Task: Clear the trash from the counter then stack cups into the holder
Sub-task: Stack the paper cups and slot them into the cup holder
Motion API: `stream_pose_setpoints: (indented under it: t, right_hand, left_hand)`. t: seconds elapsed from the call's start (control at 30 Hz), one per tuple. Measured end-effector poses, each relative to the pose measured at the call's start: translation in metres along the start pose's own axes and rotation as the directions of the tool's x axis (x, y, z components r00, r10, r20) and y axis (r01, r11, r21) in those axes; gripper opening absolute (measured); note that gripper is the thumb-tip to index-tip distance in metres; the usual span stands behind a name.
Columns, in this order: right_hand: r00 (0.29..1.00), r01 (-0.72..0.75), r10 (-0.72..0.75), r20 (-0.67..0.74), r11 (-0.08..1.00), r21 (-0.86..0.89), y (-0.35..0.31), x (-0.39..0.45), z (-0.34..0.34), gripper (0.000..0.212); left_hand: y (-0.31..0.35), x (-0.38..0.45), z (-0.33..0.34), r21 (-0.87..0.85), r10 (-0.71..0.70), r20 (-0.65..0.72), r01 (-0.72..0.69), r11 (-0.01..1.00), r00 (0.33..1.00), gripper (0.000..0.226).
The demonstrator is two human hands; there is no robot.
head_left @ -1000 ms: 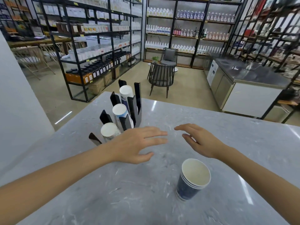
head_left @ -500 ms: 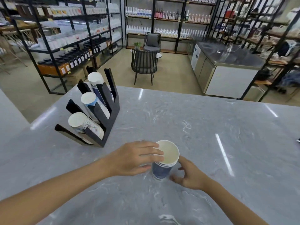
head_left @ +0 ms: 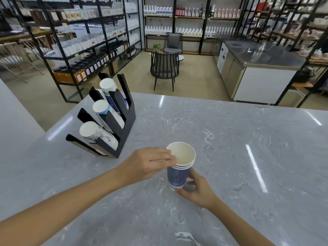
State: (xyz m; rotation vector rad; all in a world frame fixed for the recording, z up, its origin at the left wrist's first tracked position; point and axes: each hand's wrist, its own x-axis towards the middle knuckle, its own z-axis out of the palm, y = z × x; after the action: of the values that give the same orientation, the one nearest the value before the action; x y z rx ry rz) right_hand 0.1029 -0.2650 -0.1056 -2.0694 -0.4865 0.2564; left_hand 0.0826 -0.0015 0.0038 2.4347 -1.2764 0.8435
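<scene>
A small stack of blue paper cups [head_left: 178,172] with white insides stands upright on the grey marble counter [head_left: 239,148]. My left hand [head_left: 148,163] grips the stack at its rim from the left. My right hand [head_left: 197,190] holds the stack's base from the front right. A black cup holder [head_left: 122,128] stands at the counter's left, about a hand's width from my left hand, with three slanted slots. Each slot carries a stack of cups lying bottom-up: one at the front [head_left: 96,135], one in the middle [head_left: 106,110], one at the back [head_left: 111,91].
The counter's far edge runs behind the holder, with the floor beyond. A dark chair [head_left: 165,68] and black shelving racks [head_left: 85,41] stand on the shop floor. A steel-topped counter [head_left: 262,68] is at the back right.
Both hands have come down from above the counter and closed on the cup stack. Since half a second ago their grip has hardly shifted; the camera has moved in a little.
</scene>
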Motion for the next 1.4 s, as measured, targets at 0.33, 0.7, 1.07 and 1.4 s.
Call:
stream_pose_setpoints:
  t: [0.33, 0.7, 1.07, 1.4]
  right_hand:
    - [0.991, 0.099, -0.084, -0.102, 0.984, 0.15, -0.035, 0.028, -0.021, 0.061]
    - [0.985, 0.171, -0.153, -0.084, 0.938, 0.301, -0.088, 0.078, -0.029, 0.057]
    - [0.962, 0.259, -0.204, -0.182, 0.895, 0.363, -0.153, 0.138, 0.022, 0.059]
    - [0.912, 0.318, -0.182, -0.368, 0.88, 0.353, -0.215, 0.187, 0.075, 0.048]
  left_hand:
    - [-0.031, 0.024, -0.034, 0.138, -0.241, -0.097, 0.253, 0.958, 0.966, 0.043]
    - [-0.058, 0.042, -0.08, 0.053, -0.346, -0.25, 0.369, 0.928, 0.904, 0.045]
    - [-0.129, 0.021, -0.153, 0.033, -0.257, -0.305, 0.28, 0.959, 0.917, 0.043]
    - [-0.211, -0.016, -0.203, -0.039, -0.319, -0.36, 0.328, 0.944, 0.877, 0.039]
